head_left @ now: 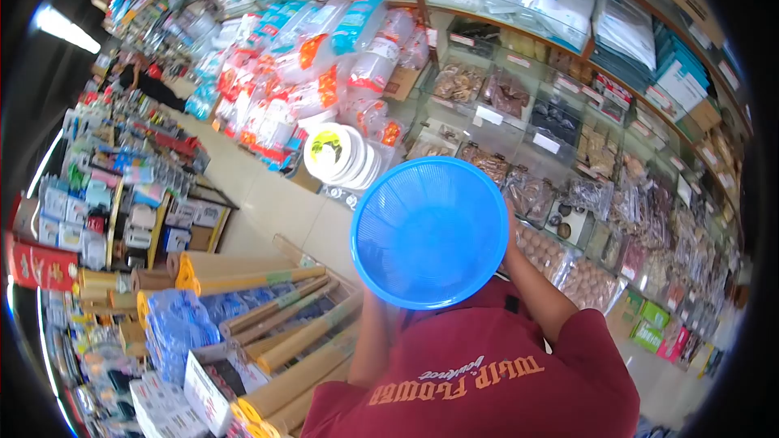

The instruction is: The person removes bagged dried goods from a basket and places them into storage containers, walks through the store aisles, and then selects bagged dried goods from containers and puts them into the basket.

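Basket [430, 231] I hold up, right hand [510, 234] gripping at three o'clock; left hand hidden, I cannot tell; next move probably wants steadiness.

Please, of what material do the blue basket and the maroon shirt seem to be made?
Blue basket: probably plastic, slightly glossy; its even colour, finely perforated walls and soft highlights suggest it.

Maroon shirt: matte fabric, judging by its soft drape; cotton or synthetic, I cannot tell.

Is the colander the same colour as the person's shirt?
No, the plastic colander is bright blue, while the shirt is maroon.
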Demonstrator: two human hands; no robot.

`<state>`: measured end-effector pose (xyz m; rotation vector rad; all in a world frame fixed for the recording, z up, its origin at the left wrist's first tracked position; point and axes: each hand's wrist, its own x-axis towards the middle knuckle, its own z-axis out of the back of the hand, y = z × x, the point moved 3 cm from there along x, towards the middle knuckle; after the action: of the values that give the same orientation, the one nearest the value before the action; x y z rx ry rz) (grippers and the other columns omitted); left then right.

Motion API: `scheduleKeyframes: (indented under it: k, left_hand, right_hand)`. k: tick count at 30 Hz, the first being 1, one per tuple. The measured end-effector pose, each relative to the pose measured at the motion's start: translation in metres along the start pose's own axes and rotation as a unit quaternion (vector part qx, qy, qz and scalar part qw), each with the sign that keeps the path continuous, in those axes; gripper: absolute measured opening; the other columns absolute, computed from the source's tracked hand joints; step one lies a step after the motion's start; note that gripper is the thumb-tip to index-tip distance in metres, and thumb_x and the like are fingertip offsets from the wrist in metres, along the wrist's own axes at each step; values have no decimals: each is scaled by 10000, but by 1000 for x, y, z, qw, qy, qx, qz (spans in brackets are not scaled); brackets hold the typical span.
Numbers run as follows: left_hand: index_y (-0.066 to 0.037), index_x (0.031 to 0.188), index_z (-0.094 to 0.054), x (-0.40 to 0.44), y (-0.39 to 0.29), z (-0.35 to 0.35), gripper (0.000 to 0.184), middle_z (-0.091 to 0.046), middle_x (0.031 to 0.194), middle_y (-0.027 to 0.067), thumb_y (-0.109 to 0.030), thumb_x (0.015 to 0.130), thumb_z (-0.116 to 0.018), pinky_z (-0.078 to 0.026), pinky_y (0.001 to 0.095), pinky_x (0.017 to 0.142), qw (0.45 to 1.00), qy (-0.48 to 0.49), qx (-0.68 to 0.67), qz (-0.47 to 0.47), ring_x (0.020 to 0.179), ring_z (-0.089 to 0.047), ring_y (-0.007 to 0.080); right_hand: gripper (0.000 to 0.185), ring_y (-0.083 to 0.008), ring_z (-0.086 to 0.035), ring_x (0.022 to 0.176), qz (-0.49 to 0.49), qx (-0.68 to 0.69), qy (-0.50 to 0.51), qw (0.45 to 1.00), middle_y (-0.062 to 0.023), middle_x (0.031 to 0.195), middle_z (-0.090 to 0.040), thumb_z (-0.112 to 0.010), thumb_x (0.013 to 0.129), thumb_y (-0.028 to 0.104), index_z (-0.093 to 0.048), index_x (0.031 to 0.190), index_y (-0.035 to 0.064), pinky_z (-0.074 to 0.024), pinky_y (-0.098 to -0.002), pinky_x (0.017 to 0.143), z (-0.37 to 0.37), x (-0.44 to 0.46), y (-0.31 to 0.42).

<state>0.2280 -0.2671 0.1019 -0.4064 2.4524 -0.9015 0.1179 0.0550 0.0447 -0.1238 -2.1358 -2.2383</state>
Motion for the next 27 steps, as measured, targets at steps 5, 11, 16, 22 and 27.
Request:
scheduleKeyframes:
  k: [5, 11, 16, 22, 27]
  left_hand:
    - [-32, 1261, -503, 25, -4, -19, 519, -600, 1121, 136, -426, 977, -318, -486, 402, 891, 996, 33, -10, 88, 1027, -585, 257]
    - [-3, 1332, -438, 61, -25, -18, 655, -508, 1288, 170, -514, 954, -281, -473, 421, 920, 964, 173, -4, 204, 1112, -537, 307]
    - [-13, 1363, -382, 81, -26, -37, 631, -509, 1271, 181, -436, 901, -463, -469, 420, 934, 922, 294, 157, 199, 1089, -556, 300]
    - [-28, 1259, -438, 77, 8, -85, 557, -567, 1145, 123, -146, 769, -676, -477, 357, 910, 843, 438, 210, 232, 1044, -568, 236]
    - [-22, 1158, -516, 36, 48, -108, 481, -584, 1070, 72, -19, 718, -711, -475, 308, 857, 769, 534, 298, 186, 998, -560, 167]
  right_hand:
    - [580, -173, -575, 933, -194, 357, -79, 910, -76, 1034, -607, -270, 991, 528, -564, 1136, 49, -479, -322, 828, 8, -26, 45]
    - [403, -164, -589, 956, -209, 312, -143, 916, -73, 1030, -631, -476, 972, 352, -560, 1196, 27, -481, -307, 844, 12, -80, 73]
    - [359, -150, -605, 915, -173, 171, -205, 948, -63, 1029, -638, -633, 838, 59, -572, 1189, 7, -487, -286, 829, 20, -137, 100]
    - [356, -137, -606, 877, -104, 78, -370, 920, -53, 982, -637, -662, 757, -36, -584, 1102, 6, -495, -280, 785, 15, -225, 132]
    - [276, -153, -603, 806, -162, -1, -505, 848, -64, 880, -624, -706, 745, 45, -568, 981, 8, -494, -290, 716, 13, -278, 136]
